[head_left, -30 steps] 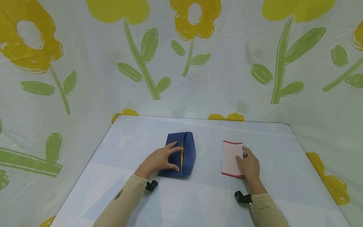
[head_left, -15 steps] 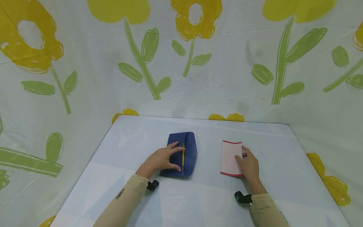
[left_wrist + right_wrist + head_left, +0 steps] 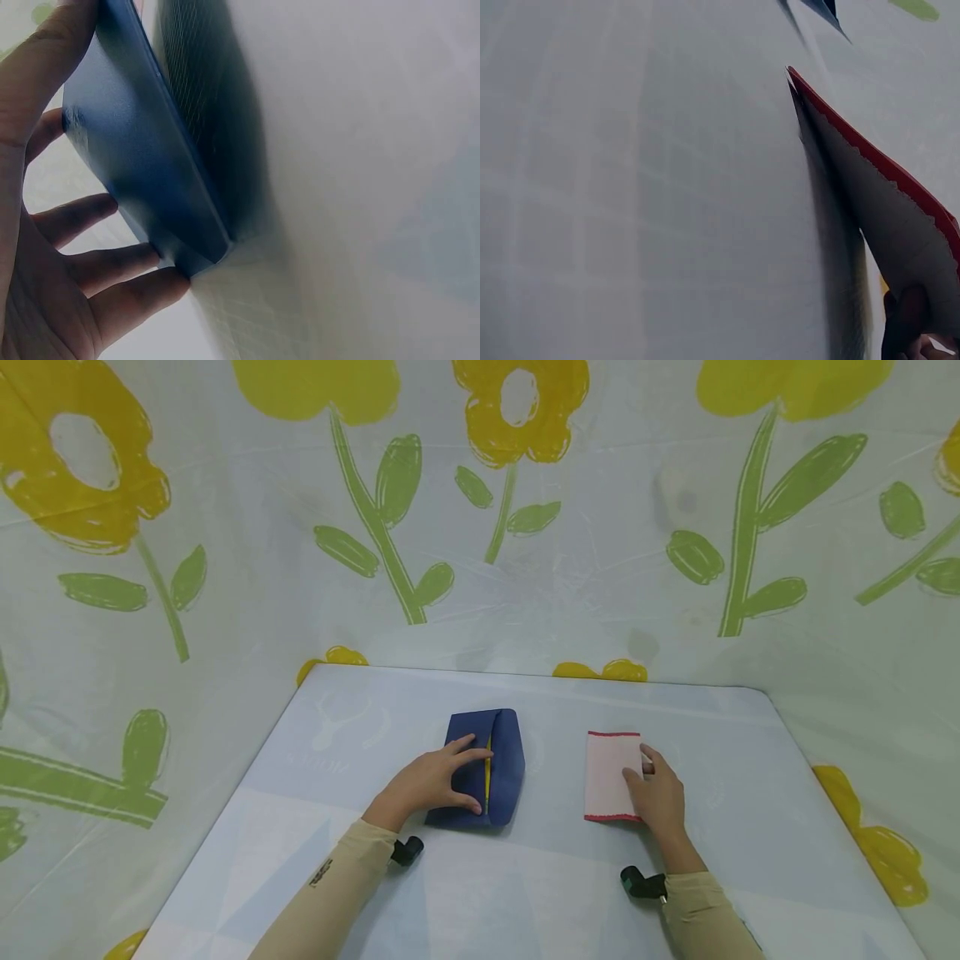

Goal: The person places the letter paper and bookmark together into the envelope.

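A dark blue envelope [image 3: 508, 768] is in the middle of the head view, its flap side facing right and a narrow yellow strip [image 3: 488, 777] showing in its opening. My left hand [image 3: 431, 783] holds it, with the thumb low by the opening and the fingers spread over the front. In the left wrist view the envelope [image 3: 142, 142] tilts above the table over its own dark shadow. On the right, my right hand [image 3: 660, 793] pinches the right edge of a folded, pale pink card [image 3: 609, 777] with red borders. The right wrist view shows the folded card [image 3: 885, 202] standing slantwise.
Both hands work over a white table [image 3: 540, 893] with pale blue patterns. Behind it hangs a light curtain [image 3: 585, 585] printed with yellow flowers and green leaves. A small black camera [image 3: 407, 851] sits at the left wrist, another camera [image 3: 641, 882] at the right.
The envelope and my left hand have shifted slightly to the right. The card's lower edge has risen a little and looks straighter, while my right hand stays nearly in place.
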### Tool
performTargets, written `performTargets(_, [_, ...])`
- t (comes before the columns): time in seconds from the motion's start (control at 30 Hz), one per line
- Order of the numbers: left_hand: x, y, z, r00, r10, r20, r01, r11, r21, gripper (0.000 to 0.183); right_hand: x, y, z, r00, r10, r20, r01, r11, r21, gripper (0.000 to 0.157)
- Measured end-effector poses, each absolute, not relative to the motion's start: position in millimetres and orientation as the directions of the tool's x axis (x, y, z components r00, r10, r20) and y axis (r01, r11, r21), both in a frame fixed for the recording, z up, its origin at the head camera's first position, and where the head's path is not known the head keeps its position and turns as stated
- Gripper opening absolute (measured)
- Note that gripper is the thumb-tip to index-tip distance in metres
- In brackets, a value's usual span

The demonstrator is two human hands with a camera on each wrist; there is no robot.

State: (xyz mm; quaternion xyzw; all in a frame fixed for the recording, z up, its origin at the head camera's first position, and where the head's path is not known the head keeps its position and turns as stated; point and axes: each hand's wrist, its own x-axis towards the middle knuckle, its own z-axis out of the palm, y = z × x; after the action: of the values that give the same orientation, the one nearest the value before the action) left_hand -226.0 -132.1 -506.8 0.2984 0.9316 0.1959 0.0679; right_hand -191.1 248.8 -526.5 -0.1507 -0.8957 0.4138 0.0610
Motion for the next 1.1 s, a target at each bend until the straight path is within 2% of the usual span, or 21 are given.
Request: performTargets(1.1, [-225.5,-127.0,-506.2,-0.808,0.590,-0.012,0.529,0.733,0.428,0.091,-193.5,244.7,-523.7,-0.928,0.372,0.004,0.229,0.582,-0.780,0.058])
